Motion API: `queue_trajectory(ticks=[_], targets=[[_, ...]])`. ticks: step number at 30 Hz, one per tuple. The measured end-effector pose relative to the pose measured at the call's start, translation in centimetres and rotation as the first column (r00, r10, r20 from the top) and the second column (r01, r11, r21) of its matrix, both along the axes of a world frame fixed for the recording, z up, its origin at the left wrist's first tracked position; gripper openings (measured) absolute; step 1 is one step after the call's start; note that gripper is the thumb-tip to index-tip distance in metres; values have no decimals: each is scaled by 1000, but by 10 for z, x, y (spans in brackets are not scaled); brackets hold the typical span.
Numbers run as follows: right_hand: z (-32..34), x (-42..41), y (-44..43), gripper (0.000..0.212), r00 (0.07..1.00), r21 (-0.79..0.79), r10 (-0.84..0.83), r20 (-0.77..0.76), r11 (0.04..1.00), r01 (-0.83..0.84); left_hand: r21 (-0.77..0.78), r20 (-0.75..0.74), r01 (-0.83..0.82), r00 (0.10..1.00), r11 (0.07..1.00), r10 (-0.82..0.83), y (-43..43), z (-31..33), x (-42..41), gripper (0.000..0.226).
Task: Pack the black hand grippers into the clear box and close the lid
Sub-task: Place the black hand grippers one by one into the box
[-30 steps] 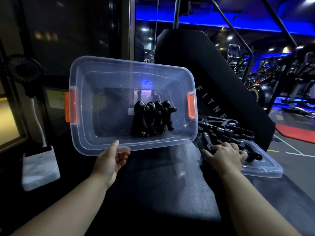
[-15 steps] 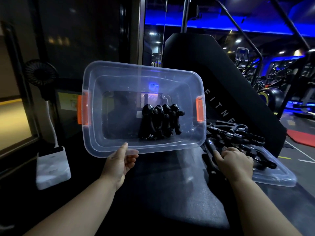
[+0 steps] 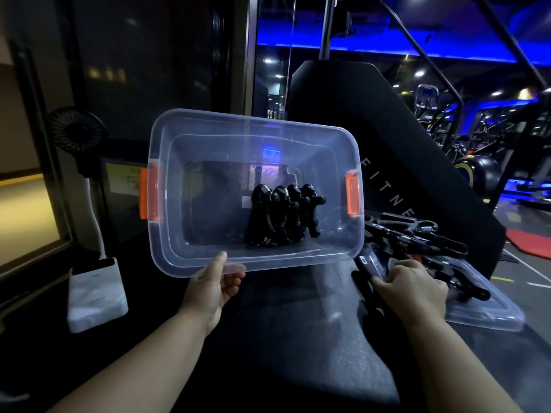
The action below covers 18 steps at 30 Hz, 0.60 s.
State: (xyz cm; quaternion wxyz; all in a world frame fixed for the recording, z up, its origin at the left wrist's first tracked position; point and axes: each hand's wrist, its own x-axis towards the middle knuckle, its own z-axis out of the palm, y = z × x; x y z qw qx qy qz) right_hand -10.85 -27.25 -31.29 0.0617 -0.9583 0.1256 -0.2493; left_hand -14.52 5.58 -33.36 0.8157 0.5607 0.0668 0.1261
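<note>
A: Item one, container?
B: Clear box (image 3: 208,162), orange latches at both short ends, being held tilted with its open side facing the camera. The left hand (image 3: 213,289) is pinching the near rim, thumb on the inner side, fingers curled underneath.

A: Contents?
B: A cluster of black hand grippers (image 3: 283,216) is lying packed side by side against the lower wall of the box, right of centre. An exact count is not readable.

A: Item two, loose stock?
B: Remaining grippers (image 3: 417,236) are lying in a heap on the clear lid (image 3: 492,314), which is resting flat on the dark table (image 3: 298,338), just right of the box.

A: Right hand?
B: The right hand (image 3: 413,289) is lying palm down on the near edge of that heap, fingers curling over a black handle. Whether it is gripping firmly, I cannot tell.

A: Surroundings?
B: A small black fan (image 3: 76,131) is standing at far left, above a white block (image 3: 97,296).
</note>
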Motion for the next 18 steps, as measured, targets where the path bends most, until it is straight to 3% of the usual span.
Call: queue_trajectory(ticks=[2,9,18], targets=[[-1,0,2,32,1000,22,-21,11,1000,20,1,0,3,1000,1000,-3,1,0,0,48],[-1,-1,0,64,987,63,-132,-86,988,138,3,0,2,1000,1000,-2,1,-3,2,48],[5,-2,2,77,984,63,-87,-154,993,97,-4,10,8,1000,1000,-8,2,-4,4,49]])
